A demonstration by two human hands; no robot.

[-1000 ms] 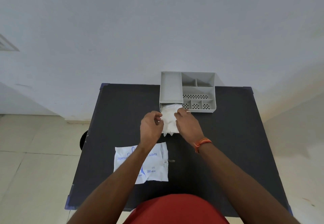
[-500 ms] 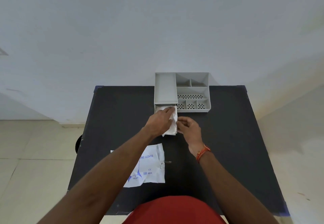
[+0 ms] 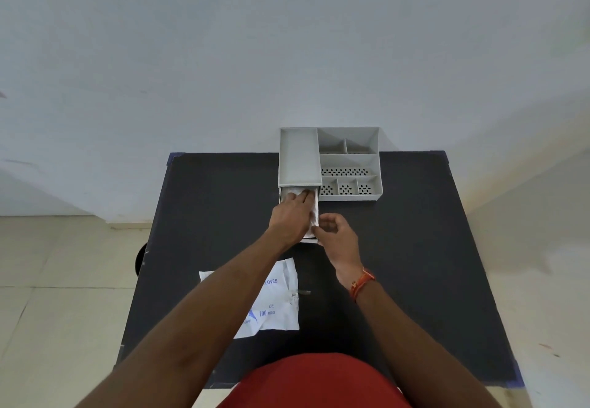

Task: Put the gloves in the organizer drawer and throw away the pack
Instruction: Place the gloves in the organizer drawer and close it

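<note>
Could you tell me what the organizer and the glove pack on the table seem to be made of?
The organizer looks like moulded grey plastic with a matte finish: thin even walls and punched hole patterns. The glove pack seems to be thin white plastic film, printed in blue, lying flat and creased; it could be coated paper.

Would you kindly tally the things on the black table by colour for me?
Grey: 1, the organizer with its pulled-out drawer
White: 2, the gloves in the drawer under the left hand, and the printed pack
Total: 3
</note>
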